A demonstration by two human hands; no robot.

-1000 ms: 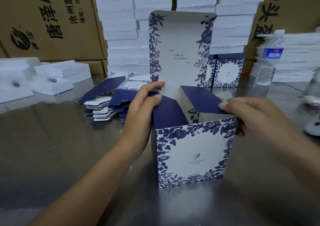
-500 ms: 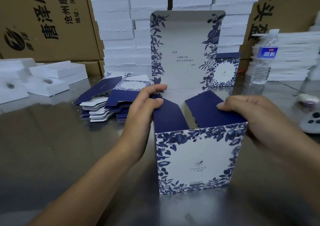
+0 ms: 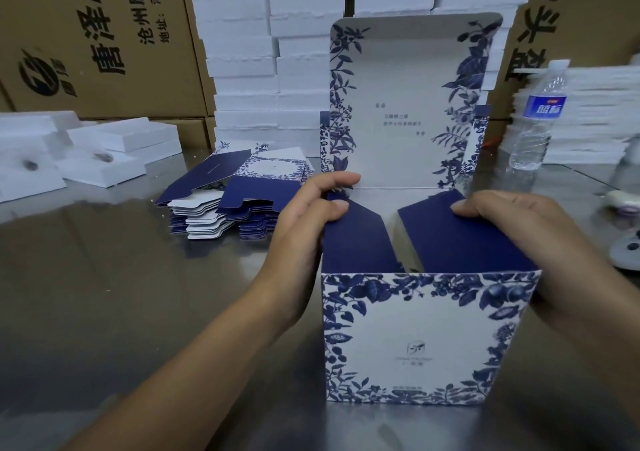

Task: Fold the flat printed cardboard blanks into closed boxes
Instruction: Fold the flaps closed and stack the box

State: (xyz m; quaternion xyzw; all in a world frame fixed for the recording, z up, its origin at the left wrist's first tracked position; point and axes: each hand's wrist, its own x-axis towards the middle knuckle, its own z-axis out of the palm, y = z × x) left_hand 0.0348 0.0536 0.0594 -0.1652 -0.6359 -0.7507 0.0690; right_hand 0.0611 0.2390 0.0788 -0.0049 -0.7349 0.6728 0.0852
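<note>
A white box with blue floral print [image 3: 412,340] stands upright on the metal table, its tall lid flap [image 3: 408,104] raised at the back. Two dark blue side flaps are folded inward over the opening. My left hand [image 3: 308,229] grips the box's left side, thumb and fingers pressing the left flap [image 3: 356,243] down. My right hand [image 3: 519,239] holds the right side with fingers curled over the right flap [image 3: 457,239]. A stack of flat printed blanks [image 3: 235,201] lies behind, to the left.
White foam blocks [image 3: 277,52] are stacked along the back, more foam pieces [image 3: 104,160] lie at left. A finished box [image 3: 476,139] stands behind the lid. A water bottle [image 3: 536,118] stands at right, brown cartons [image 3: 97,42] behind. A grey device [image 3: 628,246] sits at the right edge.
The box has come closer to me and the two side flaps have been pushed further down and inward. Both hands stay on their sides of the box.
</note>
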